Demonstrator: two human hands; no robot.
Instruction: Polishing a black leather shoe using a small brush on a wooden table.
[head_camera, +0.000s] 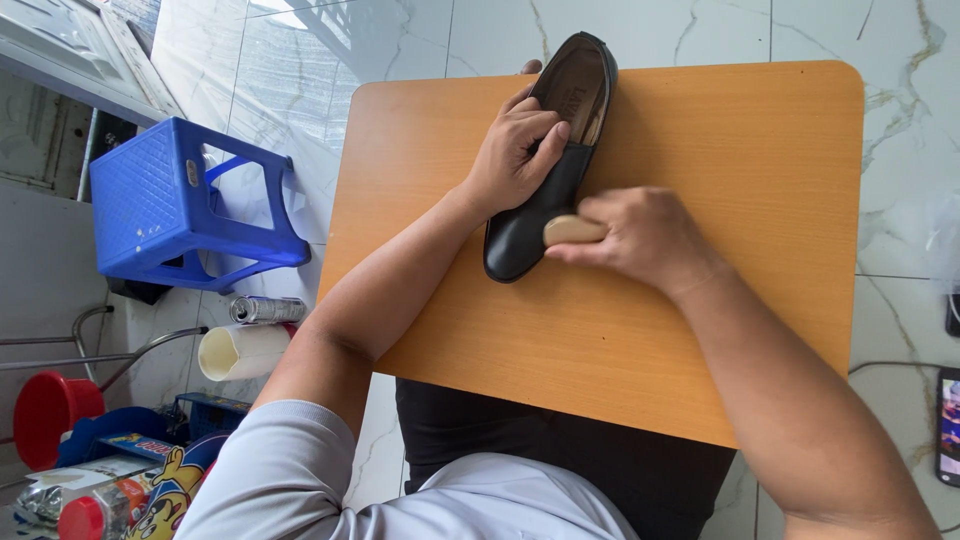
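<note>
- Where my right hand (640, 238) closes over the tan object (572, 231), I see only its rounded end poking out by the thumb; the rest is buried in my fist, so I cannot tell what kind of tool it is.
- That rounded end touches the side of the black shoe (548, 175), near the toe.
- My left hand (515, 155) is clamped on the shoe, fingers curled over the collar into the opening and palm against its outer side, hiding part of the upper.
- One fingertip shows past the heel, at the far edge of the counter (740, 150).
- Lying along the counter, the shoe has its toe toward me and its heel at the far edge; the brown insole shows, though its print is too small to make out.
- My near edge of the counter is covered by my lap and shirt.
- Orange wood, the counter has rounded corners and stands on a white marble floor (400, 40) with grey veins.
- On the left stands a blue stool (170, 200), with a metal can (268, 309) and a white cup (243, 351) lying near it.
- Further left sit a red lid (45, 412) and some packets, cut off by the frame.
- At the right edge a phone (948, 425) is half out of view.
</note>
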